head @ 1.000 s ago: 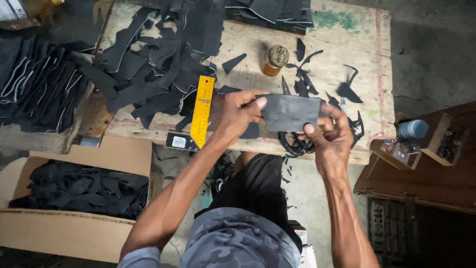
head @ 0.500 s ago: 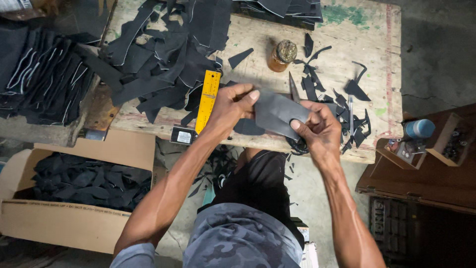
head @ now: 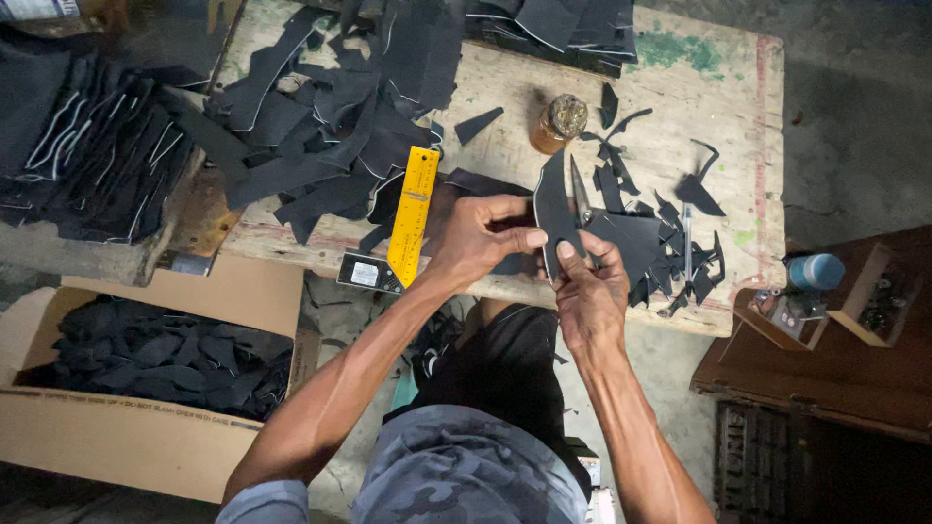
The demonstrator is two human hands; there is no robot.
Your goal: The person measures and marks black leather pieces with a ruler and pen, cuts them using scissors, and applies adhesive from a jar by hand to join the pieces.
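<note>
Holding a black cut piece [head: 555,209] edge-on between both hands, just above the near edge of the workbench [head: 718,87].

The piece is thin, matte and flexible-looking, perhaps leather or rubber, its long axis running away from the body. The left hand [head: 476,238] pinches its left side, thumb meeting fingertips; the right hand [head: 587,291] grips its lower end from below, equally near. Scissors [head: 581,194] lie just beyond, among curved black offcuts [head: 694,194]. A yellow ruler [head: 415,213] lies left; a rusty-lidded jar [head: 555,121] stands farther back.
</note>
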